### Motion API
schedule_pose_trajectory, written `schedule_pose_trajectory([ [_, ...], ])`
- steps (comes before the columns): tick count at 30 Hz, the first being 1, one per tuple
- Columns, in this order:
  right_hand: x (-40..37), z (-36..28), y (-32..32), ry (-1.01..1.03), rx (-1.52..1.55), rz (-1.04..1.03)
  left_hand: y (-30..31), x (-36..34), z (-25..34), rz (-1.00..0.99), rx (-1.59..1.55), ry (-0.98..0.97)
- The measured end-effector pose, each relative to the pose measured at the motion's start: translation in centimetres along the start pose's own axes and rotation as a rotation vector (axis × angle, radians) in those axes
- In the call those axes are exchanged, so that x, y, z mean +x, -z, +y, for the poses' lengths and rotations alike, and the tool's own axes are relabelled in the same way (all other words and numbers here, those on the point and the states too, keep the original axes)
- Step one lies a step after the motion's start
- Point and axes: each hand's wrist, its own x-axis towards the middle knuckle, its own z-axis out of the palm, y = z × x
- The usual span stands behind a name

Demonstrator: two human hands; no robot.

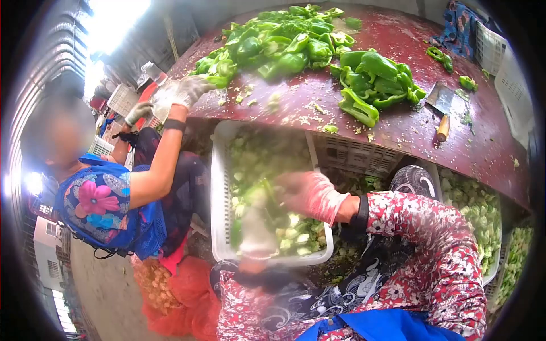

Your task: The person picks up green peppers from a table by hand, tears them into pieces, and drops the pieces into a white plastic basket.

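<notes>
Both my hands are over a white plastic crate (216, 193) holding pale green pepper cores and scraps. My left hand (259, 230), in a whitish glove, points up from the crate's near side, smeared by motion. From the right reaches my right hand (313, 196), in a pink-and-white glove, its fingers blurred too. A bright green piece of pepper (266, 190) shows at the fingertips between them; I cannot tell which hand holds it. Beyond the crate, on the red table (273, 105), lie a large heap of cut green peppers (273, 42) and a smaller pile (378, 77).
A cleaver (441, 102) with a wooden handle lies right of the small pile. At left a person (114, 193) sits, a gloved hand (190, 91) at the heap's edge. A red mesh sack (187, 295) stands below; another crate of cores (478, 216) is at right.
</notes>
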Motion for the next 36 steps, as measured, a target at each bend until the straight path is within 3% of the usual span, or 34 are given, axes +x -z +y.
schedule_pose_trajectory([
  [2, -0.1, -0.1, 0.5, 0.557, -0.572, 0.443, -0.3, -0.3, 0.4, 0.009, 0.111, 0.000],
  [4, -1.4, -1.2, 1.3, 0.540, -0.573, 0.403, 0.7, 0.3, -0.4, -0.073, 0.246, -0.056],
  [6, -1.3, -1.3, 1.4, 0.607, -0.885, 0.249, 0.3, 0.6, -1.3, -0.139, 0.314, -0.143],
  [8, -1.5, -1.3, 1.4, 0.549, -0.941, 0.201, 0.0, 0.5, -2.3, -0.161, 0.301, -0.227],
  [14, -0.8, -0.7, 1.9, 0.417, -1.063, -0.038, 0.5, 0.5, -3.4, -0.192, 0.412, -0.187],
  [17, 0.2, 0.1, 2.0, 0.381, -0.986, -0.105, 0.4, 0.0, -2.4, -0.176, 0.457, -0.132],
  [19, 1.5, 2.2, 2.4, 0.471, -0.565, -0.059, 0.9, 0.3, -1.9, -0.189, 0.482, -0.145],
  [20, 1.5, 1.5, 3.2, 0.470, -0.564, -0.061, 1.4, 0.5, -1.3, -0.188, 0.482, -0.143],
  [22, 1.5, -0.8, 5.0, -0.048, 0.237, -0.094, 2.4, 0.9, 0.1, -0.251, 0.225, 0.010],
  [23, 1.9, -0.6, 5.1, -0.077, 0.490, -0.024, 2.0, 0.5, 0.5, -0.157, 0.249, -0.065],
  [24, 2.7, 0.8, 5.2, -0.076, 0.493, -0.042, 2.6, 1.1, -0.8, -0.178, 0.294, -0.334],
  [26, 4.0, 2.2, 5.0, 0.857, -0.918, 0.097, 4.3, 2.1, 0.2, -0.016, -0.121, -0.079],
  [27, 2.7, 1.8, 3.8, 0.486, -0.778, 0.081, 4.5, 2.0, 0.5, -0.050, -0.108, -0.135],
  [28, 1.7, 0.9, 3.1, 0.482, -0.831, 0.019, 4.3, 1.8, 0.8, -0.041, -0.110, -0.140],
  [30, -0.1, -0.1, 0.5, 0.392, -0.549, 0.014, 3.7, 1.5, 1.0, -0.095, -0.222, -0.185],
  [32, -1.8, -3.3, -0.3, 0.305, -0.603, -0.154, 3.9, 2.1, 0.5, -0.093, -0.148, -0.231],
  [34, -2.0, -2.3, -1.1, 0.344, -0.485, -0.159, 3.5, 2.4, -0.2, -0.003, -0.158, -0.279],
  [36, -2.2, -3.2, -1.3, 0.155, -0.450, -0.083, 3.3, 1.8, -0.2, -0.057, -0.099, -0.315],
])
